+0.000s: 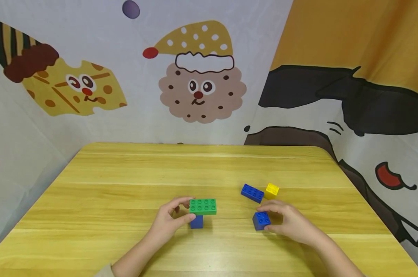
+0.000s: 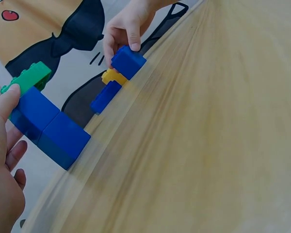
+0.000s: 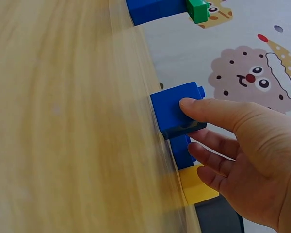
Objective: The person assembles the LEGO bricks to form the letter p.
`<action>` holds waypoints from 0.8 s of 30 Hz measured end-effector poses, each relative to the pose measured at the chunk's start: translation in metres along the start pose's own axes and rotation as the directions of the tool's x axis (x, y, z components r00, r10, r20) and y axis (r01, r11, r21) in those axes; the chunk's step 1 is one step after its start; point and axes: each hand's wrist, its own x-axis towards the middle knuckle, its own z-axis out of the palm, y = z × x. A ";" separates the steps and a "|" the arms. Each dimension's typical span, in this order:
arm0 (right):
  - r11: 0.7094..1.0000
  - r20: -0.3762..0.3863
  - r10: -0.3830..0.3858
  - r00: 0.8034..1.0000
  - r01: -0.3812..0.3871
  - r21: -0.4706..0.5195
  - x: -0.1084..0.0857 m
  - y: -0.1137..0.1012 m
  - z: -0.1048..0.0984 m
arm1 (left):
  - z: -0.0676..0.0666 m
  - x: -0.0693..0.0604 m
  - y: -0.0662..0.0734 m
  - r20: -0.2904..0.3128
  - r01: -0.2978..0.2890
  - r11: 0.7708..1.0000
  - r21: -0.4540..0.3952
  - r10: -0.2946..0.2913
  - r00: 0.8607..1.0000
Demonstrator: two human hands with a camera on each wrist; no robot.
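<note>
Two blue bricks (image 2: 51, 121) stand stacked on the table, and a green eight-stud brick (image 1: 203, 207) lies across their top, jutting out to the right. My left hand (image 1: 171, 217) pinches the green brick's left end, thumb in front and index finger behind. The other left fingers curl loosely beside the tower. To the right, my right hand (image 1: 290, 221) holds a blue four-stud brick (image 1: 261, 221) between thumb and fingers, studs up. In the right wrist view that blue brick (image 3: 177, 109) is at or just above the tabletop; I cannot tell whether it touches.
Behind the right hand lie a flat blue eight-stud brick (image 1: 252, 193) and a yellow brick (image 1: 272, 190), close together. Everything stands on a wood-grain table (image 1: 143, 165). A curtain with cartoon figures (image 1: 202, 88) hangs behind its far edge.
</note>
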 end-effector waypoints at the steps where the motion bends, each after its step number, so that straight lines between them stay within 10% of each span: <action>1: 1.000 -0.001 -0.001 1.000 0.001 0.000 0.000 0.000 0.000 | 0.000 0.000 0.000 0.000 0.000 1.000 -0.002 0.000 1.000; 24: 1.000 -0.057 0.022 0.998 -0.020 0.021 0.002 -0.013 -0.001 | 0.001 0.000 -0.001 0.001 -0.021 1.000 -0.019 0.021 1.000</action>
